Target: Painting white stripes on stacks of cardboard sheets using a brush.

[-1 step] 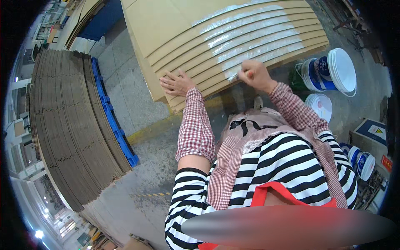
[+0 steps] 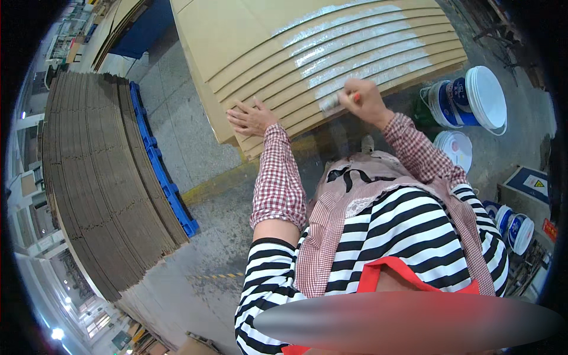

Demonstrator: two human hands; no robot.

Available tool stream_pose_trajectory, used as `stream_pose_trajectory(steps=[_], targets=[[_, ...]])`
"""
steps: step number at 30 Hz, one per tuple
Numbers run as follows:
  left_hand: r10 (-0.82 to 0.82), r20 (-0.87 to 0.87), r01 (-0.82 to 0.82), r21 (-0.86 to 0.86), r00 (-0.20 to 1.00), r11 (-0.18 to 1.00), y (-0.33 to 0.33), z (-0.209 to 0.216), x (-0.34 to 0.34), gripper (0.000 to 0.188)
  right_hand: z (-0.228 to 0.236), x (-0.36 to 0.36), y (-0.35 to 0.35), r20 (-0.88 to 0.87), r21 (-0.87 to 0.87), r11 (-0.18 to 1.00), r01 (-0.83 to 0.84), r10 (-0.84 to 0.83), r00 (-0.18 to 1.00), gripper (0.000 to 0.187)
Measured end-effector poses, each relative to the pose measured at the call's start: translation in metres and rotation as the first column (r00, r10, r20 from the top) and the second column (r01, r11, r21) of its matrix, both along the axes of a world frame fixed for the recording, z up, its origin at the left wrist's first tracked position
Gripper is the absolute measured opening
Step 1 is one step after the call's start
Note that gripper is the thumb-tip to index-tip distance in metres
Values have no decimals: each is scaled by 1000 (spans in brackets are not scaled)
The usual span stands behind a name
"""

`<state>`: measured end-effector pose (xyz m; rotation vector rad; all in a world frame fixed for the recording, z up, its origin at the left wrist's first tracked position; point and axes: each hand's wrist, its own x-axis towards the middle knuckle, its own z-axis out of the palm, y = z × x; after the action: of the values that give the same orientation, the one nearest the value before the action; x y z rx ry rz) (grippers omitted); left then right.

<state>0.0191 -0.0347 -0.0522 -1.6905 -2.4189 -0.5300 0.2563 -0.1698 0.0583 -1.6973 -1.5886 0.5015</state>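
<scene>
Fanned-out cardboard sheets [image 2: 284, 77] lie in overlapping steps in front of me. A wet, shiny whitish coating [image 2: 361, 44] covers a band across their exposed edges. My left hand [image 2: 254, 119] rests flat on the near left part of the sheets, fingers spread. My right hand [image 2: 364, 102] is closed around a brush [image 2: 357, 96] whose handle end is reddish-orange. Its pale bristles are down on the nearest sheets, at the near end of the wet band, slightly blurred. Most of the handle is hidden in my fist.
At the right stand a white-lidded blue-and-white bucket [image 2: 485, 97], a second white-lidded bucket [image 2: 454, 149] and smaller ones [image 2: 520, 234] beside a grey box [image 2: 526, 186] with a warning label. On the left, a tall cardboard stack [image 2: 106, 177] stands on a blue pallet [image 2: 163, 171].
My right hand and the brush have shifted slightly, and more of the reddish-orange handle end shows. My left hand stays in place on the cardboard.
</scene>
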Motion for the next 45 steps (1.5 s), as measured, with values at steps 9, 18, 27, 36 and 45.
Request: stream_pose_trajectory(steps=[9,18,27,36,45], targets=[[1,-13,0,72,1000,997,0,-5,2,62,25,5,1,99,-37,993,-111,114,988,18],[2,-32,-1,25,999,1000,-1,-7,3,63,9,39,93,-242,544,816,196,-71,968,16],[4,-2,-3,65,1000,998,-7,3,13,83,1,102,-71,-390,14,966,257,-231,891,10],[55,-27,-56,-24,998,998,-13,20,20,83,53,274,11,-597,217,878,427,-227,770,20],[37,10,-37,-34,999,999,-13,20,19,83,15,323,5,-548,-23,922,386,-335,767,17]])
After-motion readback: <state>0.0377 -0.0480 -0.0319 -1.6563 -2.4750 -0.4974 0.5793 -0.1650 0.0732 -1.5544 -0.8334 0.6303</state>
